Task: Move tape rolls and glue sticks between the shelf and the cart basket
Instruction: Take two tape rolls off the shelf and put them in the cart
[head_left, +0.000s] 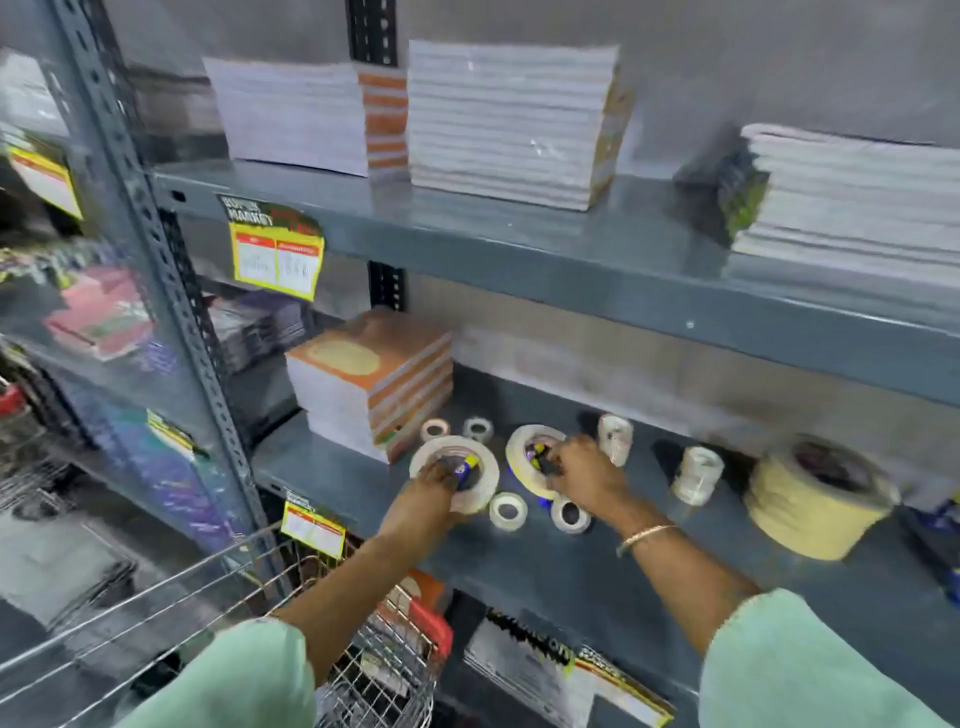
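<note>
Cream tape rolls lie on the shelf (519, 582); the left hand (434, 486) closes on a wide roll (453, 472) lying flat, hole upward; the right hand (584, 475) grips a second wide roll (522, 452), tilted, hole facing up and left. Judged step: pick-up from shelf; next, lift both clear and carry them down-left to the cart basket (374, 670); blur hides whether dark items in the holes are glue sticks.

- I see two wide cream tape rolls (454, 475) (535, 457) on the grey shelf (597, 561), glue sticks (465, 465) in their cores.
- Small white rolls (508, 511) lie around them.
- Wire cart basket (374, 670) sits below the shelf.

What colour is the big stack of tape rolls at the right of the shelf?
Pale yellow, clearest in the head view.
</note>
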